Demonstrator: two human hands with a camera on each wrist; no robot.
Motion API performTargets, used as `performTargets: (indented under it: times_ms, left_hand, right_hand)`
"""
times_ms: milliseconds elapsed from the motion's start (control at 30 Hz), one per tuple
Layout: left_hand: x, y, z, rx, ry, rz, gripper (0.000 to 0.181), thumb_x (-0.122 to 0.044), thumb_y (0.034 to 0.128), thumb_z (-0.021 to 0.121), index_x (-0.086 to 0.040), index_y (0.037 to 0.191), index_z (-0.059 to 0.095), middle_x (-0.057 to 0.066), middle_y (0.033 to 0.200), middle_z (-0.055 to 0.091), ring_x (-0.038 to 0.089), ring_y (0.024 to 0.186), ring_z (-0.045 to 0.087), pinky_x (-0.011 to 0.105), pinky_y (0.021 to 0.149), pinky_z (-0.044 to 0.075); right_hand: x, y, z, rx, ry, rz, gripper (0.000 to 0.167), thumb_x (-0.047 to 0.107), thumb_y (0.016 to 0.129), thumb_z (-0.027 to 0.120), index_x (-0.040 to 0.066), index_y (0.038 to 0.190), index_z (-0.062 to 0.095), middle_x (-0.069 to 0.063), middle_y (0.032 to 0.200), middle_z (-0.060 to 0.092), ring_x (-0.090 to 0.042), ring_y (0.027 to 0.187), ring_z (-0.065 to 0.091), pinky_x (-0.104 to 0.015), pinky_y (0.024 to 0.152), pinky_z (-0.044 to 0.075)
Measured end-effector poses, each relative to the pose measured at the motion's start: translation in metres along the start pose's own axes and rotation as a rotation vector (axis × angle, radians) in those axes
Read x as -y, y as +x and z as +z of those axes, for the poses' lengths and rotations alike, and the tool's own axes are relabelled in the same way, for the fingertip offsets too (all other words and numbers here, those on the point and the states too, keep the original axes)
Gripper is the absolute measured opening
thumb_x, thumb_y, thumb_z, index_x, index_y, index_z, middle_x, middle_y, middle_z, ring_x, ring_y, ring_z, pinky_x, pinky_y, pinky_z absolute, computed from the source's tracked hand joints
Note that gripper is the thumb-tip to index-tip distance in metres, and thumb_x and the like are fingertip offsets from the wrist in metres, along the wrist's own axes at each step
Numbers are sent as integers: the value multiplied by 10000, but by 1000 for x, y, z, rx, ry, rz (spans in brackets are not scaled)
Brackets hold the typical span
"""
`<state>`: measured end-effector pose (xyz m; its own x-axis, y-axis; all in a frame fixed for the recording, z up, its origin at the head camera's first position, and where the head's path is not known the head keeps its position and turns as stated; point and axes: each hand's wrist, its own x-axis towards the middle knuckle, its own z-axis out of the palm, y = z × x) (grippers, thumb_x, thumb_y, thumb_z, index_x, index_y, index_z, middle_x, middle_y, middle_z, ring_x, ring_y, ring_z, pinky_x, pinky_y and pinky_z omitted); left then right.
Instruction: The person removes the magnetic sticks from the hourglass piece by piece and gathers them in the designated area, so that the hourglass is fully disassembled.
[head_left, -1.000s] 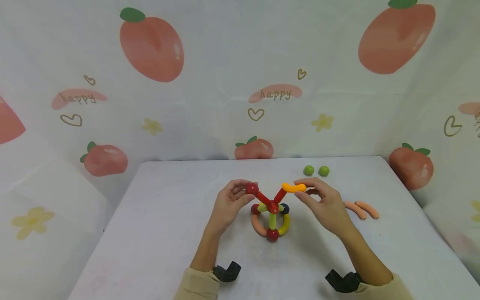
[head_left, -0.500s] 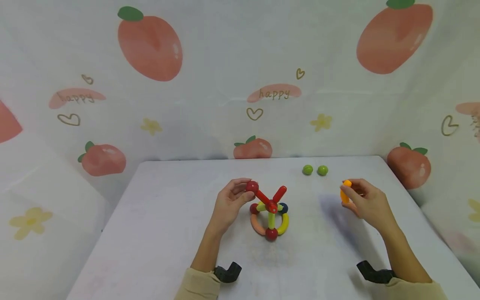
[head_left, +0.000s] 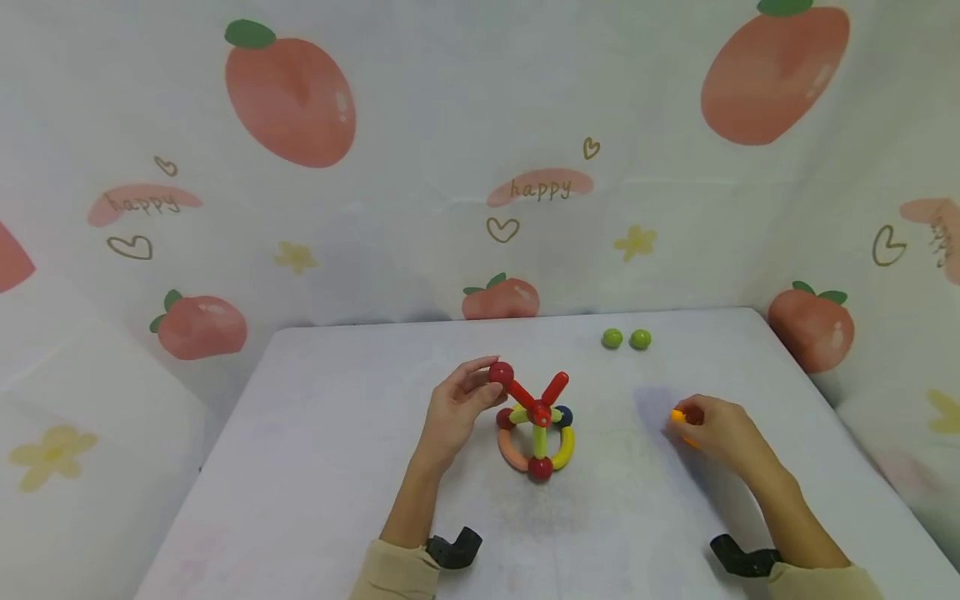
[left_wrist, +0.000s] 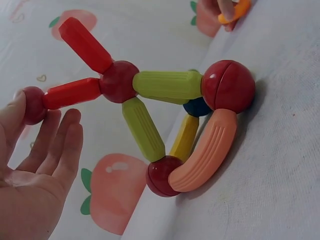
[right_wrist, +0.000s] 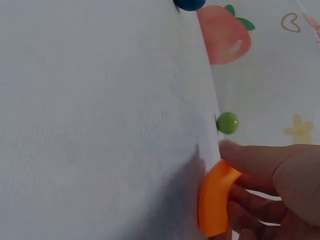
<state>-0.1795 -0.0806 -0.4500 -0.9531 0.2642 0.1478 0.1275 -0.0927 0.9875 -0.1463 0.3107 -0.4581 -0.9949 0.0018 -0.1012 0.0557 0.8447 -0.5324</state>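
My left hand (head_left: 452,417) pinches a red ball (left_wrist: 35,105) between thumb and fingers. From that ball a red rod (left_wrist: 73,93) runs to the central red ball (left_wrist: 120,81) of a ball-and-rod toy frame, where another red rod (head_left: 555,387) sticks up with a free end. Lime-green rods (left_wrist: 143,130) slope down to a base ring of balls and curved rods, including a salmon one (left_wrist: 207,155), a yellow one (head_left: 565,448) and a dark blue ball (head_left: 565,417). On the right, low over the tabletop, my right hand (head_left: 723,435) pinches an orange curved rod (right_wrist: 215,200).
Two green balls (head_left: 612,337) lie near the back edge of the white table (head_left: 337,467). A cloth with a fruit print (head_left: 390,233) hangs behind. Black wrist mounts (head_left: 454,548) sit at both wrists.
My right hand took the orange curved rod off the upper red rod, moved it right and lowered it toward the table. My left hand stays at the red ball.
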Motion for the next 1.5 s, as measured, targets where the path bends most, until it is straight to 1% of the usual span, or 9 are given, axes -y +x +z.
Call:
performTargets:
  times_ms: [133,233,367,500,667,867,1100,1167,1500]
  left_hand:
    - [0,0,2,-7,3,-15,441,-270,966,706,-289,1398,618,112,1314,666,154,1118,723,300,951,585]
    - [-1,0,6,-22,4,-15,474,-261,968,703,-284,1428,595,117,1308,661,167,1108,729,295,950,584]
    - [-3,1,14,-66,-37,-38,478,-276,958,715,-204,1409,574,124,1276,671,183,1100,733,309,947,588]
    - [-3,0,23,-109,-77,-68,437,-293,939,737,-103,1307,598,132,1247,705,206,1102,735,327,953,587]
    - [3,-2,30,-79,72,-64,356,-329,942,731,-175,1259,680,49,1226,732,189,1129,710,300,959,588]
    - [9,-3,38,-42,162,-54,308,-363,959,710,-270,1253,705,-12,1230,731,214,1118,682,489,890,611]
    - [13,-4,42,-1,212,-67,270,-284,994,664,-200,1242,728,37,1248,730,250,1143,697,344,955,596]
    - [15,-4,43,9,238,-56,251,-263,998,655,-197,1228,733,40,1245,722,253,1174,678,352,971,590]
    - [18,-2,46,57,271,-85,262,-309,1027,608,-197,1249,688,47,1339,670,289,1212,667,455,1041,551]
  right_hand:
    - [13,-1,-2,-49,-24,-51,403,254,898,764,-41,1160,686,-182,1031,697,-295,918,639,-426,764,557]
    - [36,-3,-5,-82,15,-117,376,289,935,738,7,1180,696,-137,1051,710,-256,925,642,-337,732,555]
    - [77,-3,0,-48,152,-224,342,318,973,698,84,1223,694,-54,1029,720,-185,890,617,-215,682,522]
    - [111,-1,13,18,301,-319,362,302,988,677,123,1302,655,-29,1027,710,-191,863,624,-201,710,547]
    - [137,3,23,-26,346,-399,373,300,982,684,170,1329,643,-23,1178,683,-189,1008,639,-218,813,553]
    - [159,12,23,-108,320,-459,339,303,956,717,208,1281,697,-31,1251,636,-201,1109,577,-305,863,548]
    - [173,20,23,-93,304,-545,336,288,942,734,179,1259,722,-31,1265,628,-201,1159,510,-341,852,522]
    - [174,22,22,-88,301,-559,324,283,940,738,172,1243,730,-35,1270,629,-210,1164,495,-342,842,510]
    - [176,20,20,-11,354,-469,350,277,957,719,168,1288,687,-18,1188,706,-269,1137,581,-388,887,580]
